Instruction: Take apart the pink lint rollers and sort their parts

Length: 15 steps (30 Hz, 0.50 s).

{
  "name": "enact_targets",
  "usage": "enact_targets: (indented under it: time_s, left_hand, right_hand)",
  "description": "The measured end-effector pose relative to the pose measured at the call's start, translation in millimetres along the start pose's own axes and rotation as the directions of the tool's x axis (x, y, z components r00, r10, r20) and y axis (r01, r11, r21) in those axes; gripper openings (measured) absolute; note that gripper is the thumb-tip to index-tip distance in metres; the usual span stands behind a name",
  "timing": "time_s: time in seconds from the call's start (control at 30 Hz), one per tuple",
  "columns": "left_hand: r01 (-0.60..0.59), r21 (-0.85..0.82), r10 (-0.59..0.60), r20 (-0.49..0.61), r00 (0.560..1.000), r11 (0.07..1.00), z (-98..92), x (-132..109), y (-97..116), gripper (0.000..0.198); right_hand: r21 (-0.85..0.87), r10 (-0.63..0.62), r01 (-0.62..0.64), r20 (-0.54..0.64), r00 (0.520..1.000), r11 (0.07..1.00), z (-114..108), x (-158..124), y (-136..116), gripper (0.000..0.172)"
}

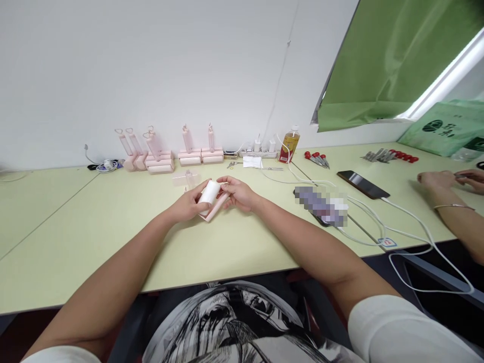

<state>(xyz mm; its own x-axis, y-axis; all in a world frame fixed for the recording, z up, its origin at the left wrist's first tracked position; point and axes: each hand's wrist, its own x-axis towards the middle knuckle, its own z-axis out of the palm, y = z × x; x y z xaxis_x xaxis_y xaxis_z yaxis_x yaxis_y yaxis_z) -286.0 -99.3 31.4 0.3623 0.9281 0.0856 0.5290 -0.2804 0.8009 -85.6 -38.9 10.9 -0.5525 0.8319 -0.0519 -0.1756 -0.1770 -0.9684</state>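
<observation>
Nearest me is the person's lap, a black-and-white printed shirt (227, 322), with both bare forearms stretched out over the pale green counter (113, 227). The hands meet at about 12 o'clock from the person, in the middle of the counter. The left hand (187, 204) has its fingers (196, 200) curled shut around the near end of a white roll (209, 191). The right hand (238, 194) closes its fingers (226, 187) on the roll's far end. Under the roll, touching it, a pink holder (216, 209) lies tilted, its low end on or just above the counter; I cannot tell which hand bears it.

Just beyond the hands lies a clear plastic piece (187, 179). At 2 o'clock there is a blurred-out thing (321, 205) with white cables (378, 212) running by it, and past it a dark phone (363, 184) lying flat.

Farther off at 3 o'clock, a co-worker's hands (446, 179) rest on the counter.

Against the wall at 11 o'clock stands a row of pink rollers (159, 151). At 12 to 1 o'clock I see scissors (231, 164), a white cloth (252, 162), a power strip (260, 149) and a bottle (289, 144) of amber drink. Red-handled tools (316, 159) lie to its right, and a green bag (446, 128) sits in the far corner.
</observation>
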Motion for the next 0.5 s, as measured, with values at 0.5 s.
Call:
enact_targets:
  time_s: [0.5]
  left_hand:
    - [-0.046, 0.100, 0.038, 0.087, 0.995, 0.994, -4.4, -4.1, 0.4, 0.082]
  right_hand:
    - [-0.027, 0.082, -0.083, -0.036, 0.996, 0.996, 4.7, -7.0, -8.3, 0.027]
